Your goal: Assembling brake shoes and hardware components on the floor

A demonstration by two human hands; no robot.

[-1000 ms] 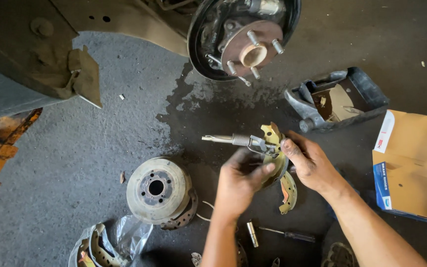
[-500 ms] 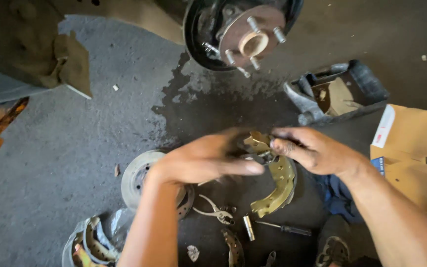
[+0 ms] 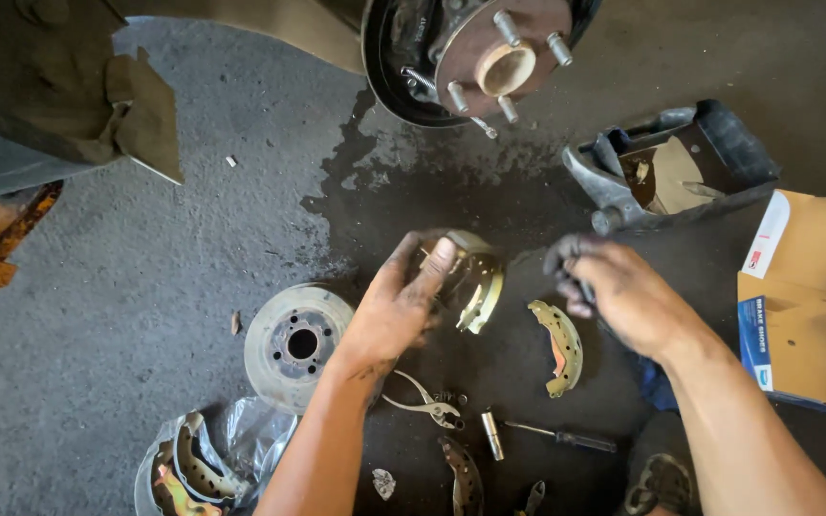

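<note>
Brake shoe gripped in left hand; right hand apart.

Both forearms are showing bare, with no sleeves or gloves being worn. Dark grease is smearing the left hand. It is also blackening the fingers of the right hand.

Grey concrete floor w/ dark wet stain.

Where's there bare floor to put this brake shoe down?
Bare floor lies left of the brake drum, and between the wheel hub and the left hand. It is crowded below both hands: pliers, screwdriver, a loose brake shoe.
</note>
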